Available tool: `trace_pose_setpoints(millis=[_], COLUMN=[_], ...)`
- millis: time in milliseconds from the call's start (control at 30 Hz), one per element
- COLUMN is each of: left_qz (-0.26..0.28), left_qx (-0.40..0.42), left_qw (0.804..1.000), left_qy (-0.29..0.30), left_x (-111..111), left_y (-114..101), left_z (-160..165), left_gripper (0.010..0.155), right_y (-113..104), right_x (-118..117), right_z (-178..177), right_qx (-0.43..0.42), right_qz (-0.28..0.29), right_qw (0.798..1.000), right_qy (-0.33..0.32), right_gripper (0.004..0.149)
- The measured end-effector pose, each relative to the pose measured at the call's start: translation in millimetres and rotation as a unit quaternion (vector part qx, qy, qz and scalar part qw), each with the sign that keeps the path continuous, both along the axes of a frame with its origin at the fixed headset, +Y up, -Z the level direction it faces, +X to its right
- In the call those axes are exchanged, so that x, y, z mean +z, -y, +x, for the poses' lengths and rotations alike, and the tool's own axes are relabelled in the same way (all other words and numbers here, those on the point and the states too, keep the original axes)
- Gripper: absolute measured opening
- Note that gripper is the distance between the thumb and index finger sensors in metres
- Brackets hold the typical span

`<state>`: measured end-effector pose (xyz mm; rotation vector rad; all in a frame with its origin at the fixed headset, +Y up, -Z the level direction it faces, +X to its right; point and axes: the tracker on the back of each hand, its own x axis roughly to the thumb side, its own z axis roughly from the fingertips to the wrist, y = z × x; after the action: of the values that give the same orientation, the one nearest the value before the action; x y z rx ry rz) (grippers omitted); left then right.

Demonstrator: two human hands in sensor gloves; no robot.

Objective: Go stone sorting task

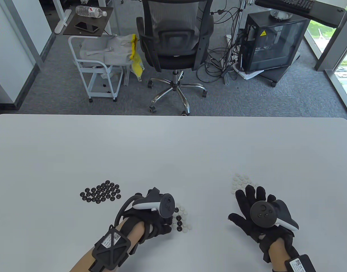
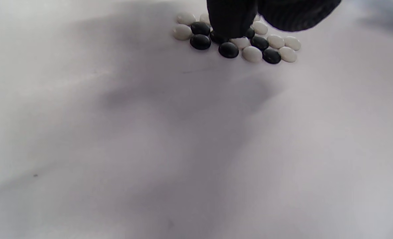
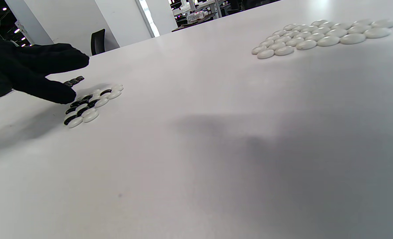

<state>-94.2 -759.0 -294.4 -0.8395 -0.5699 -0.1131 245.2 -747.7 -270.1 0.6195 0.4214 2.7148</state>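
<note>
Black stones at left, white stones at right, mixed blk/wht pile between, on white table; gloves black.

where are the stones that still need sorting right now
The mixed pile lies near the table's front edge in the table view, under the left hand's fingertips.

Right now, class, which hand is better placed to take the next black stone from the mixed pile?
Left hand: its fingertips already touch the mixed pile. The right hand lies open beside the white stones.
</note>
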Motion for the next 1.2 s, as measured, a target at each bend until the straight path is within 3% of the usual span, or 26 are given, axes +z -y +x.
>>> trace_pose_setpoints(millis=[167, 267, 533, 733, 867, 1200], left_qz=[0.003, 0.012, 0.037, 0.024, 0.000, -0.009], left_qx=[-0.002, -0.003, -0.018, -0.011, 0.029, 0.023], left_qw=[1.000, 1.000, 0.985, 0.964, 0.956, 0.949], left_qy=[-0.001, -0.017, -0.168, -0.264, -0.293, -0.315], left_x=[11.7, 19.8, 15.3, 1.1, -7.6, -28.2], left_y=[9.9, 8.5, 4.1, 6.3, 10.3, 13.3], left_z=[-12.2, -35.8, -146.8, -203.8, -217.6, -217.1], left_gripper=[0.066, 0.065, 0.063, 0.062, 0.064, 0.065], right_y=[0.0, 0.2, 0.6, -0.3, 0.1, -2.6], right_x=[0.4, 0.4, 0.3, 1.0, 0.5, 1.8], right_z=[-0.4, -0.6, -1.2, -3.5, -5.9, -6.4], right_qx=[0.001, 0.002, 0.004, 0.013, 0.015, 0.011], right_qz=[0.001, 0.000, -0.001, -0.009, -0.013, -0.011], right_qw=[1.000, 1.000, 1.000, 1.000, 1.000, 1.000], right_qy=[-0.001, -0.002, -0.002, -0.004, -0.004, 0.000], right_gripper=[0.086, 0.086, 0.086, 0.086, 0.086, 0.086])
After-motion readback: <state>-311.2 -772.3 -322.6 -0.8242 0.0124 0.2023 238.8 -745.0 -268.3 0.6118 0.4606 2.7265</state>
